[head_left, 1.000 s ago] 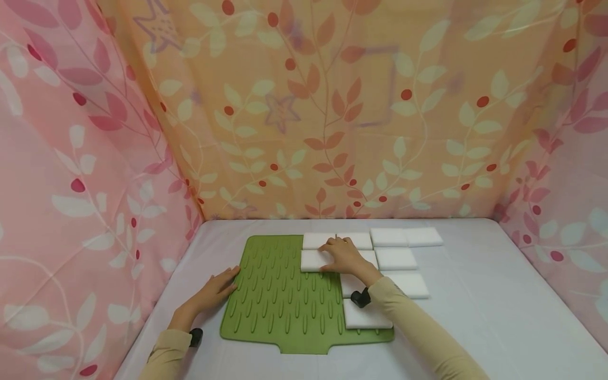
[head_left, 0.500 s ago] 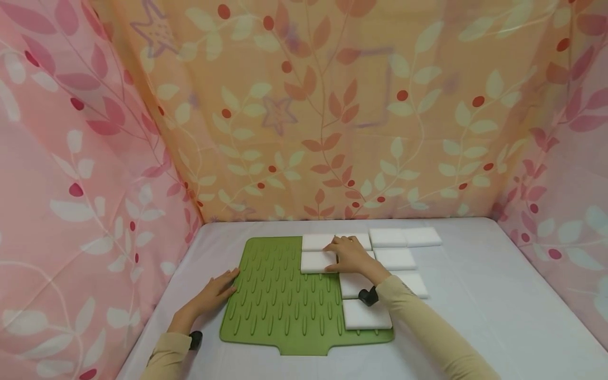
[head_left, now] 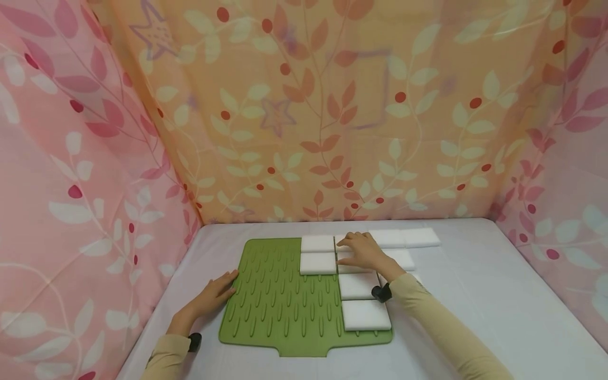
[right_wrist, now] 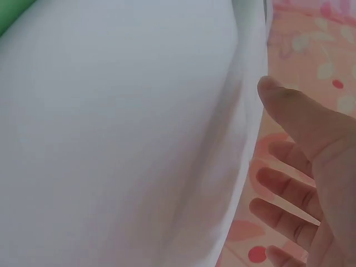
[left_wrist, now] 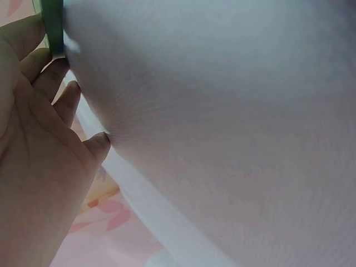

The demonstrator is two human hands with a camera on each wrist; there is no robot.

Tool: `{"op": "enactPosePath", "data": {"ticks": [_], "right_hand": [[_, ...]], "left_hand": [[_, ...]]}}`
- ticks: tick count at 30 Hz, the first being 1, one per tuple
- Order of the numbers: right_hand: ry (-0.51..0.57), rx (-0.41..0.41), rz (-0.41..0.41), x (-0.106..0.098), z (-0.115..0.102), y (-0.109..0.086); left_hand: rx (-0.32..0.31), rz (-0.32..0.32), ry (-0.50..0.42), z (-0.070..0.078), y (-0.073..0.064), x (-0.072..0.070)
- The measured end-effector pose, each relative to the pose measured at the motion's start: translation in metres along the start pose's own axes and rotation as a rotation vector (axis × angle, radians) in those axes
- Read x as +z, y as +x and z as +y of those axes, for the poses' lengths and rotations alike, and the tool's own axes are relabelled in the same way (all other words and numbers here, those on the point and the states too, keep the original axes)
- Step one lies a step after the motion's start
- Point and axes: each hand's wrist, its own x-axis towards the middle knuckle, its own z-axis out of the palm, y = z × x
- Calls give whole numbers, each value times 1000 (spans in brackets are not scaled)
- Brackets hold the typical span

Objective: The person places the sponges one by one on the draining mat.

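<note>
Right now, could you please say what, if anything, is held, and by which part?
Nothing: the left hand only touches the green mat; the right hand is empty.

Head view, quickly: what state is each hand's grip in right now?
Left hand: open, touching the green mat.
Right hand: open, holding nothing.

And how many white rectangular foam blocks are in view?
10: six blocks on the green ridged mat, rows of two, two, one, one, far to near; four on the white tabletop to its right: two, one, one. The right hand and beige sleeve partly hide some.
</note>
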Motion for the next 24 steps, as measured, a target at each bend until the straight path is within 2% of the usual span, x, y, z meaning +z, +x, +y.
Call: {"op": "enactPosePath", "data": {"ticks": [7, 14, 24], "right_hand": [[4, 48, 39, -9, 17, -8], [-37, 74, 83, -14, 37, -18], [-20, 129, 128, -26, 65, -30]], "left_hand": [[15, 14, 14, -2, 0, 2], [7, 9, 15, -4, -1, 4], [16, 12, 5, -5, 0, 3]]}}
